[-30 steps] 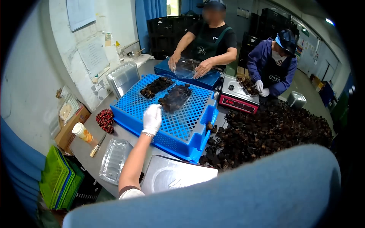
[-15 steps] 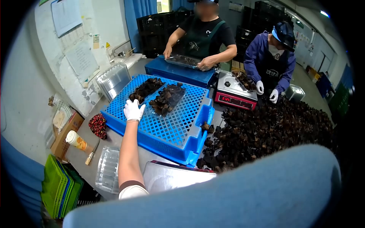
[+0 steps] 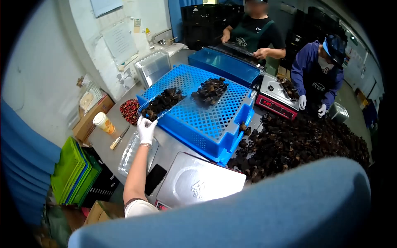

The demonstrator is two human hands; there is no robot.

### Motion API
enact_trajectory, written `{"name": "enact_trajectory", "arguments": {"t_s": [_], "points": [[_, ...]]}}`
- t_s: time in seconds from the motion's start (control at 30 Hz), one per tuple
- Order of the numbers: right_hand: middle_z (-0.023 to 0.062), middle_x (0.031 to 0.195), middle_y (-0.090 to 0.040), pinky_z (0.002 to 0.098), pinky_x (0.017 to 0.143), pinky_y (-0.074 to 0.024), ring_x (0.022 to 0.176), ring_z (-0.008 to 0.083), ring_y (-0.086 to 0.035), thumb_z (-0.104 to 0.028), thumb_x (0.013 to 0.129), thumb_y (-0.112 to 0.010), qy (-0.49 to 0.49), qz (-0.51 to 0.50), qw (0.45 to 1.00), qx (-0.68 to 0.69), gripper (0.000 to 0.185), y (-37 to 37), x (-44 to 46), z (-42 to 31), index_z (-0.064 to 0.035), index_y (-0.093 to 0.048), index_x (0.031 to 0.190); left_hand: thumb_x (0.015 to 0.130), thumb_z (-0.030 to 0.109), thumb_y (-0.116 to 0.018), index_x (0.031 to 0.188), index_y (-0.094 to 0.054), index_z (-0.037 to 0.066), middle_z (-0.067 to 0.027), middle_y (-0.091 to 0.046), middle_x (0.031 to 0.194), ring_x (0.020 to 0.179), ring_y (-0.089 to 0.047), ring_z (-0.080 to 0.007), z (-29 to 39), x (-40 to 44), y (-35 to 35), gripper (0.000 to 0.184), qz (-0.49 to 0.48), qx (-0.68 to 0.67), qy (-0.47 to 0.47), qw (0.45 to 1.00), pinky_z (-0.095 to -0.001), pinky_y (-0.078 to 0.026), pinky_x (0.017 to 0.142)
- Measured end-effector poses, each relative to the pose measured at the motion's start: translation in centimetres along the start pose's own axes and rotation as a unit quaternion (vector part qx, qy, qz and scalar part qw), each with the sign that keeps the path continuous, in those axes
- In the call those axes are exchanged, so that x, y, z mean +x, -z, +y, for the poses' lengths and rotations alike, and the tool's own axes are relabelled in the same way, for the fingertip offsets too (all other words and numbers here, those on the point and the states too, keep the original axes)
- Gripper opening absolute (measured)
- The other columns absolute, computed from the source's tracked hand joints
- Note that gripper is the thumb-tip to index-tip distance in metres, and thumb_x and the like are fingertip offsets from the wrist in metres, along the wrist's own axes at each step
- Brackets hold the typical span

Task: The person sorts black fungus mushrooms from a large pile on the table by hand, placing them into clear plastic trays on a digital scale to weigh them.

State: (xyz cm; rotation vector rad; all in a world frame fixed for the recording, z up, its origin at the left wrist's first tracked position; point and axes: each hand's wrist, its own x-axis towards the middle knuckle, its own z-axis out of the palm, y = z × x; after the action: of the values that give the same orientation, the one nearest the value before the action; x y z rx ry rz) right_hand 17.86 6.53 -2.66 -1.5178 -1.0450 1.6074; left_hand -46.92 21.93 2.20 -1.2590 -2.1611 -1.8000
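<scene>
My left hand [image 3: 146, 129], in a white glove, pinches the near end of a clear plastic tray filled with dark wood ear mushrooms [image 3: 165, 101]. That tray lies at the left edge of an upturned blue crate [image 3: 198, 126], its near end at the crate's rim. A second heap of wood ear mushrooms [image 3: 210, 91] in clear plastic sits farther right on the crate. Below my wrist are clear plastic trays [image 3: 131, 155]. A silver scale [image 3: 202, 177] stands to the right of my forearm. My right hand is out of view.
Loose wood ear mushrooms [image 3: 306, 144] cover the right of the table. A blurred blue shape [image 3: 248, 206] blocks the foreground. Across the table, one person holds a clear tray; another in white gloves works beside a red scale [image 3: 276, 106]. A cup [image 3: 103, 122] stands left.
The view has shifted, so the scene sits farther right. My left hand has closed on the tray's near end, and that tray has come toward me, to the crate's edge.
</scene>
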Motion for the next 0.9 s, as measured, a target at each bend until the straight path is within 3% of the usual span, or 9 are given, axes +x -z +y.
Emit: {"name": "enact_trajectory", "arguments": {"t_s": [0.07,0.13,0.2,0.33,0.47,0.53,0.63,0.77,0.9], "points": [[0.0090,0.097,-0.070,0.0207,0.068,-0.0470,0.077,0.0090,-0.060,-0.005,0.097,-0.055,0.003,-0.010,1.000,-0.003,0.027,0.1,0.2,0.1,0.0046,-0.062,0.121,0.074,0.009,-0.085,0.067,-0.051,0.006,-0.0191,-0.060,0.123,0.123,-0.053,-0.0264,0.5,-2.6,1.6,0.034,0.022,-0.035,0.013,0.999,-0.0347,-0.043,0.094],[0.0088,0.097,-0.070,0.0200,0.068,-0.0465,0.076,0.0086,-0.059,-0.004,0.096,-0.055,0.016,-0.016,1.000,0.003,0.027,0.1,0.1,-0.2,0.0050,-0.062,0.121,0.074,0.004,-0.083,0.069,-0.051,0.005,-0.0204,-0.049,0.140,0.087,-0.057,-0.0106,0.5,-5.0,2.8,0.033,0.021,-0.099,0.041,0.994,-0.0249,-0.045,0.074],[0.0084,0.096,-0.070,0.0195,0.067,-0.0461,0.074,0.0081,-0.058,-0.003,0.096,-0.055,0.011,-0.021,1.000,0.016,0.027,0.0,-0.2,-0.8,0.0050,-0.062,0.121,0.075,0.003,-0.083,0.070,-0.051,0.005,-0.0197,-0.047,0.143,0.075,-0.052,-0.0071,0.8,-7.3,3.9,0.032,0.042,-0.080,0.010,0.996,-0.0233,-0.044,0.070],[0.0075,0.095,-0.070,0.0193,0.067,-0.0455,0.074,0.0074,-0.056,-0.004,0.096,-0.056,0.013,-0.034,0.999,0.004,0.027,-0.8,-0.6,-1.9,0.0044,-0.063,0.120,0.075,-0.005,-0.080,0.075,-0.052,0.005,-0.0178,-0.046,0.145,0.068,-0.046,-0.0046,1.8,-11.7,6.0,0.030,0.014,-0.175,0.007,0.984,-0.0210,-0.041,0.065],[0.0059,0.095,-0.069,0.0191,0.068,-0.0446,0.075,0.0068,-0.056,-0.006,0.096,-0.057,0.033,-0.052,0.998,-0.022,0.026,-1.8,-0.8,-3.0,0.0032,-0.064,0.119,0.074,-0.009,-0.078,0.075,-0.050,0.005,-0.0187,-0.042,0.149,0.108,-0.058,-0.0146,3.8,-15.6,8.5,0.031,-0.034,-0.182,-0.015,0.983,-0.0260,-0.045,0.087],[0.0056,0.095,-0.069,0.0192,0.068,-0.0448,0.075,0.0069,-0.056,-0.007,0.096,-0.058,0.027,-0.056,0.998,-0.026,0.027,-2.0,-0.7,-2.7,0.0030,-0.064,0.121,0.072,-0.010,-0.077,0.075,-0.049,0.006,-0.0209,-0.038,0.152,0.141,-0.038,-0.0316,5.3,-17.4,9.8,0.033,-0.077,-0.199,-0.013,0.977,-0.0401,-0.029,0.115],[0.0054,0.098,-0.070,0.0205,0.072,-0.0466,0.078,0.0076,-0.059,-0.009,0.097,-0.057,0.056,-0.071,0.993,-0.071,0.030,-2.4,-0.5,-2.4,0.0012,-0.064,0.124,0.069,-0.010,-0.078,0.075,-0.049,0.008,-0.0217,-0.034,0.153,0.145,-0.030,-0.0368,6.7,-19.9,11.5,0.035,-0.141,-0.219,-0.022,0.965,-0.0498,-0.022,0.119],[0.0036,0.099,-0.070,0.0206,0.074,-0.0467,0.081,0.0073,-0.060,-0.011,0.098,-0.057,0.076,-0.067,0.991,-0.087,0.029,-3.8,-1.2,-3.9,-0.0001,-0.064,0.124,0.070,-0.007,-0.082,0.076,-0.050,0.007,-0.0227,-0.033,0.151,0.136,-0.045,-0.0368,8.0,-23.1,12.5,0.036,-0.242,-0.319,0.012,0.916,-0.0469,-0.042,0.109],[0.0047,0.102,-0.070,0.0222,0.080,-0.0489,0.087,0.0094,-0.062,-0.007,0.097,-0.059,0.108,-0.058,0.984,-0.132,0.027,-6.5,-1.4,-7.0,0.0021,-0.064,0.122,0.066,-0.004,-0.084,0.076,-0.051,0.006,-0.0292,-0.039,0.147,0.135,-0.045,-0.0433,9.0,-23.0,13.9,0.036,-0.329,-0.135,-0.143,0.924,-0.0461,-0.038,0.111]]}}
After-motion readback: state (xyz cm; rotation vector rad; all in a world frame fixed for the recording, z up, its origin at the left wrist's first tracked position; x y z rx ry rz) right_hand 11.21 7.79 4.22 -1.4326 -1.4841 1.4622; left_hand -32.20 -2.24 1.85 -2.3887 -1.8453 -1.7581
